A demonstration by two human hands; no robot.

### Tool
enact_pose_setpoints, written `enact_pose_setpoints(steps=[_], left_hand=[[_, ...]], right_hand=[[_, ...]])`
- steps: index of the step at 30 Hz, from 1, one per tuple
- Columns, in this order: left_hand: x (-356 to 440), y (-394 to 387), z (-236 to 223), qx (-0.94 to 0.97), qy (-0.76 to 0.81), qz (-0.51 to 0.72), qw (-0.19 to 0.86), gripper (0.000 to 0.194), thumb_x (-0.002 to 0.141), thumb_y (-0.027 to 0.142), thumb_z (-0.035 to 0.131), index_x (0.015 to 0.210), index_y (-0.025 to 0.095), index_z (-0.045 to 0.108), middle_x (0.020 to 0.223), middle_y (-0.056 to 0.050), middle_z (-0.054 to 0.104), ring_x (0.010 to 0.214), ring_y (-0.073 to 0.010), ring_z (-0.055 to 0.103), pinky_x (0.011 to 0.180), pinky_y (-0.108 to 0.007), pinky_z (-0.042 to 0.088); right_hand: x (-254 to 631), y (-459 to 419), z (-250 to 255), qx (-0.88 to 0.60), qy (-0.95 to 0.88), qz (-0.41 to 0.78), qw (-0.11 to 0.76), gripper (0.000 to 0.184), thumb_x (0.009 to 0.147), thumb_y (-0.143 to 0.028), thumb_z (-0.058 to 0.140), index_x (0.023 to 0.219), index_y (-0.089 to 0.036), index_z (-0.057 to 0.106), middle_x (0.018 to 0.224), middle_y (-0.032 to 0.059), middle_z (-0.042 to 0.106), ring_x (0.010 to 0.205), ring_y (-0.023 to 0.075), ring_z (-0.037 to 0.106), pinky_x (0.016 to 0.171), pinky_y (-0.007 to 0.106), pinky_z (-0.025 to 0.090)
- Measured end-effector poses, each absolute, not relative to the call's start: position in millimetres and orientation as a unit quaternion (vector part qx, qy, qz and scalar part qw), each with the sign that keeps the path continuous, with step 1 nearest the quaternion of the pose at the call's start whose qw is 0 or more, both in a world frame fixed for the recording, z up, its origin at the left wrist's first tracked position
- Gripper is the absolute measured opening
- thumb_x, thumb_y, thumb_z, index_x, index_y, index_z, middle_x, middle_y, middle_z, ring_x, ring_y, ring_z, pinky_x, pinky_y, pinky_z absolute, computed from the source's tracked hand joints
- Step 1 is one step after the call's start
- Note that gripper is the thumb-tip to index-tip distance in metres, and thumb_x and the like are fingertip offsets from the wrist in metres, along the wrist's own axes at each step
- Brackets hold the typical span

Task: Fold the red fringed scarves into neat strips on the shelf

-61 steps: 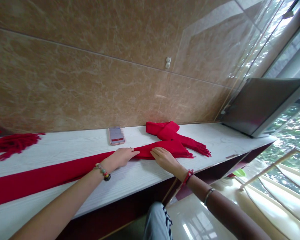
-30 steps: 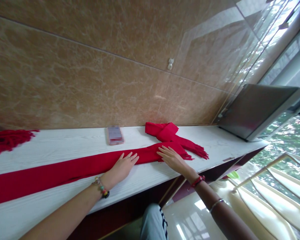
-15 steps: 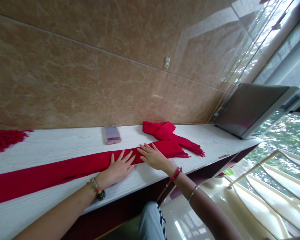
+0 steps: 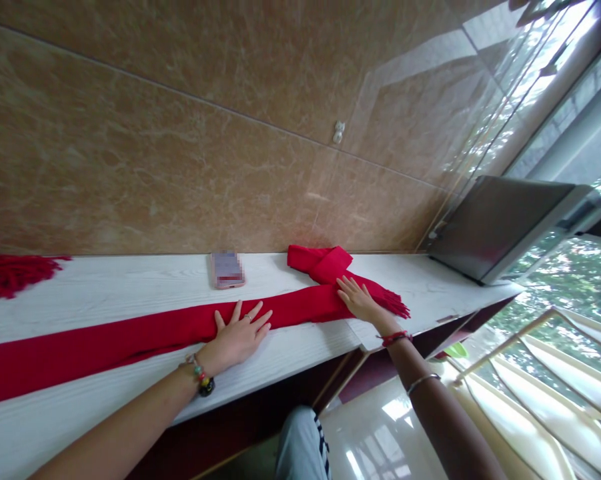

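A long red scarf lies stretched along the white counter, running out of view at the left. My left hand rests flat on it near the middle, fingers spread. Further right, my right hand lies open over the scarf's end, hiding most of its fringe. Behind that end a folded red scarf piece sits by the wall, its fringed tail pointing right; whether it joins the long scarf I cannot tell. More red fringe shows at the far left.
A phone lies on the counter near the tiled wall. A grey box-like appliance stands at the counter's right end. Beyond the front edge are a pale metal rack and a green bowl.
My right hand has slid right along the scarf to its fringed end. My left hand has stayed in nearly the same spot. The view has shifted slightly.
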State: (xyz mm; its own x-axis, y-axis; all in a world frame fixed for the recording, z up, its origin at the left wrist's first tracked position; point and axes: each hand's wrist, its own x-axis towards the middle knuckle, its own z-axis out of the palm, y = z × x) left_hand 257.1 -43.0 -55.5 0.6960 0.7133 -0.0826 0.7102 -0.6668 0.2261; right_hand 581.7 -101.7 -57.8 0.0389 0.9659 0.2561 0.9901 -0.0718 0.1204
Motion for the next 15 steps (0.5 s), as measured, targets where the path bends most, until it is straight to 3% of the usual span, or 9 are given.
enact_pose_setpoints(steps=[3,8,15], left_hand=[[257,-44,-57,0.913,0.393,0.005,0.107,0.045,0.091,0.040,0.023,0.135,0.037,0.024,0.146,-0.001,0.015,0.130,-0.0411,0.003,0.083,-0.077,0.005],[258,-43,-60,0.914,0.395,-0.002,0.087,0.046,0.090,0.042,0.022,0.136,0.036,0.024,0.146,-0.002,0.014,0.130,-0.0405,0.003,0.084,-0.077,0.008],[258,-42,-61,0.917,0.391,-0.007,0.083,0.046,0.090,0.039,0.024,0.136,0.036,0.022,0.146,0.000,0.011,0.129,-0.0429,0.004,0.082,-0.078,0.010]], right_hand=[[533,-91,-52,-0.680,-0.716,-0.121,0.104,0.047,0.093,-0.036,0.023,0.135,-0.019,0.030,0.142,0.0109,0.026,0.131,0.0265,0.018,0.099,0.054,0.026],[478,-76,-56,-0.598,-0.793,-0.108,0.052,0.044,0.092,-0.035,0.025,0.133,-0.020,0.034,0.139,0.0100,0.033,0.130,0.0250,0.023,0.099,0.054,0.025],[537,-80,-67,-0.656,-0.750,-0.065,0.047,0.044,0.094,-0.035,0.018,0.135,-0.025,0.031,0.141,0.0080,0.029,0.130,0.0236,0.023,0.099,0.054,0.024]])
